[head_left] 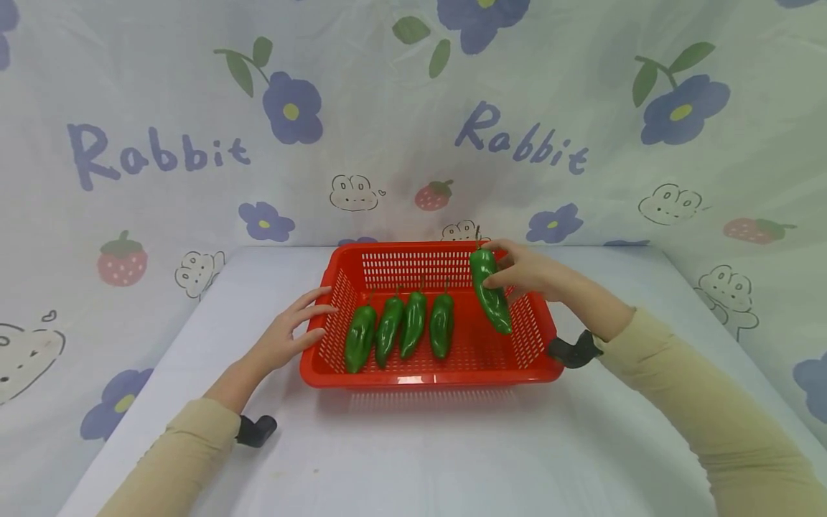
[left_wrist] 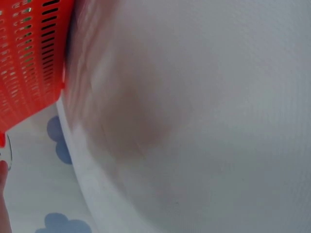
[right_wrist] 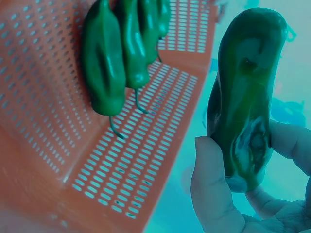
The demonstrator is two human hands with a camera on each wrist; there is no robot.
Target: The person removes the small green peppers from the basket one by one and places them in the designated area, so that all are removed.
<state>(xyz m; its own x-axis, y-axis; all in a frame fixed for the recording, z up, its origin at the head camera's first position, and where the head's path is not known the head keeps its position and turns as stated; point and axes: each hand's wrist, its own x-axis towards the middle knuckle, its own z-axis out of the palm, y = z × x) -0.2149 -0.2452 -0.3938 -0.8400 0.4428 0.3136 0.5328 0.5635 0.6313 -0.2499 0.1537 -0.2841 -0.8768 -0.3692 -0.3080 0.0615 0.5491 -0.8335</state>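
Observation:
A red plastic basket (head_left: 413,379) with slotted walls stands on the white table. Several green peppers (head_left: 388,330) lie side by side in its left and middle part, stems toward the back. Over the basket's right side, my right hand (head_left: 522,271) pinches another green pepper (head_left: 489,291) between thumb and fingers, its stem pointing up. The right wrist view shows this pepper (right_wrist: 248,97) up close, apart from the ones in the basket. At the basket's left rim, my left hand (head_left: 289,332) has its fingers spread and holds nothing; whether the fingertips touch the rim I cannot tell.
A white cloth printed with flowers, rabbits and strawberries (head_left: 434,195) hangs behind and beside the table (head_left: 413,459). Each wrist carries a black strap mount, such as the right one (head_left: 573,350). The basket's wall (left_wrist: 29,63) fills the corner of the left wrist view.

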